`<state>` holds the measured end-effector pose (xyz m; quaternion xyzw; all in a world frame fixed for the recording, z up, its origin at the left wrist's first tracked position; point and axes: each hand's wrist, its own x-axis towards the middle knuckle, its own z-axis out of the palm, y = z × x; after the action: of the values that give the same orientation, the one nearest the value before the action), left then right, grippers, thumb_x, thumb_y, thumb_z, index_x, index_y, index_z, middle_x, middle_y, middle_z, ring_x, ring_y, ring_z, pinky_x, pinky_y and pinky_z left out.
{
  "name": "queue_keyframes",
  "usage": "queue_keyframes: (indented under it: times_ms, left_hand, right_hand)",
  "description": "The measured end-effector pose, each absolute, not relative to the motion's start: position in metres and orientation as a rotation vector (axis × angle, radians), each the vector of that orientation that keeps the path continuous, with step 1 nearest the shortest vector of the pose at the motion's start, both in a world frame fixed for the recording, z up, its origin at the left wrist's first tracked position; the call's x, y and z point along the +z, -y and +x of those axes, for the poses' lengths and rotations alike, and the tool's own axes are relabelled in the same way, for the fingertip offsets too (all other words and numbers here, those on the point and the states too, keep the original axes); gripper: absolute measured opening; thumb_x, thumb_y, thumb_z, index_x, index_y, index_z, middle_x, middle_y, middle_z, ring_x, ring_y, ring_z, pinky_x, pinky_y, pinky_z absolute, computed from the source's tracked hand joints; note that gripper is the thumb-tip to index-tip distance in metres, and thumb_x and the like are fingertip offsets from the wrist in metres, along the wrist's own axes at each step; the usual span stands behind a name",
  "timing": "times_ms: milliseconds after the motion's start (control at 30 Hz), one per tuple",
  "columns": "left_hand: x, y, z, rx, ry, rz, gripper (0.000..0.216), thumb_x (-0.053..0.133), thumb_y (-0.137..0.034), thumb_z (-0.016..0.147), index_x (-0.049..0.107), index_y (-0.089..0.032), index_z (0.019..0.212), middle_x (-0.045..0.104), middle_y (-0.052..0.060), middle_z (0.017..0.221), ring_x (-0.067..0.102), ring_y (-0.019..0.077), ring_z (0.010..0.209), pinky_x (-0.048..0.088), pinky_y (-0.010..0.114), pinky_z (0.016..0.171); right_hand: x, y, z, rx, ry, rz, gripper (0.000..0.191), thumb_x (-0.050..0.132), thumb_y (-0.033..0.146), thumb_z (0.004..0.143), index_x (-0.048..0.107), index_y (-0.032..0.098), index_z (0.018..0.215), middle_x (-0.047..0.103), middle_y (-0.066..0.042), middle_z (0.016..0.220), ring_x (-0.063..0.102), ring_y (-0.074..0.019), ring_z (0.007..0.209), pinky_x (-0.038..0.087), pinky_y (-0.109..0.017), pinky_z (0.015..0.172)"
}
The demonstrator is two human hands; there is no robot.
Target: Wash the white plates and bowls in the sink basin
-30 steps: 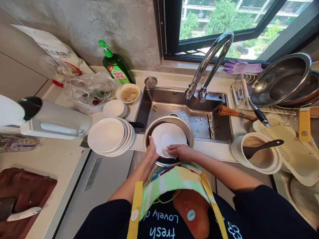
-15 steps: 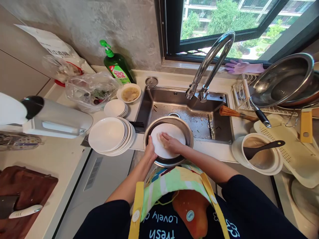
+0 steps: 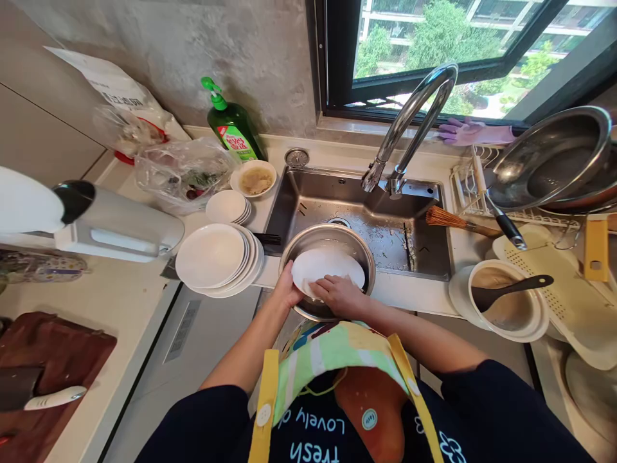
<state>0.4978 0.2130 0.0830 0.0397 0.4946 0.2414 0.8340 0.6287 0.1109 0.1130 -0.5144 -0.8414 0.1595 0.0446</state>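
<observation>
A white plate (image 3: 324,265) rests tilted inside a steel basin (image 3: 351,241) at the sink's front edge. My left hand (image 3: 286,290) grips the plate's left rim with curled fingers. My right hand (image 3: 337,294) presses on the plate's near side, fingers closed over a small pale cloth or sponge that I can barely make out. To the left of the basin stands a stack of white plates (image 3: 214,258), with a smaller stack of saucers (image 3: 227,207) behind it.
Behind the basin are the steel sink (image 3: 385,218) and curved faucet (image 3: 409,122). A green soap bottle (image 3: 232,128), a bowl of scraps (image 3: 254,179) and plastic bags stand at back left. A pot with ladle (image 3: 506,302), a bamboo brush (image 3: 453,222) and a dish rack with steel bowls sit right.
My right hand slid from the plate's middle back to its near edge. The plate now tilts lower in the basin. My left hand keeps its hold.
</observation>
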Motion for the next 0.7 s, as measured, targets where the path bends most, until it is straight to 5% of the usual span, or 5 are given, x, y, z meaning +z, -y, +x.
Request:
queue_keyframes:
  times_ms: [167,400,700]
  left_hand:
    - [0.083,-0.217,0.494,0.552,-0.987,0.114,0.042,0.032,-0.045,0.091,0.059,-0.014,0.101,0.066,0.005,0.068,0.062,0.018,0.06,0.05,0.032,0.063]
    - [0.083,-0.216,0.502,0.6,-1.095,0.198,0.025,0.041,-0.039,0.09,0.057,-0.026,0.103,0.056,-0.005,0.059,0.053,0.0097,0.047,0.044,0.023,0.054]
    - [0.096,-0.211,0.481,0.695,-1.197,0.464,0.025,0.06,-0.016,0.078,0.059,-0.019,0.102,0.067,0.001,0.096,0.061,0.0093,0.078,0.047,0.019,0.067]
  right_hand:
    - [0.127,-0.127,0.644,0.379,2.329,-1.57,0.02,0.046,0.03,0.092,0.056,0.015,0.101,0.061,-0.01,0.092,0.054,-0.0177,0.086,0.042,-0.027,0.071]
    - [0.121,-0.155,0.68,0.438,1.655,-1.654,0.035,0.038,0.044,0.092,0.053,0.019,0.072,0.054,-0.001,0.066,0.048,-0.0139,0.064,0.038,-0.025,0.063]
    - [0.077,-0.16,0.696,0.853,0.905,-1.541,0.051,0.029,0.058,0.089,0.062,0.02,0.094,0.065,-0.003,0.078,0.06,-0.0197,0.08,0.05,-0.033,0.071]
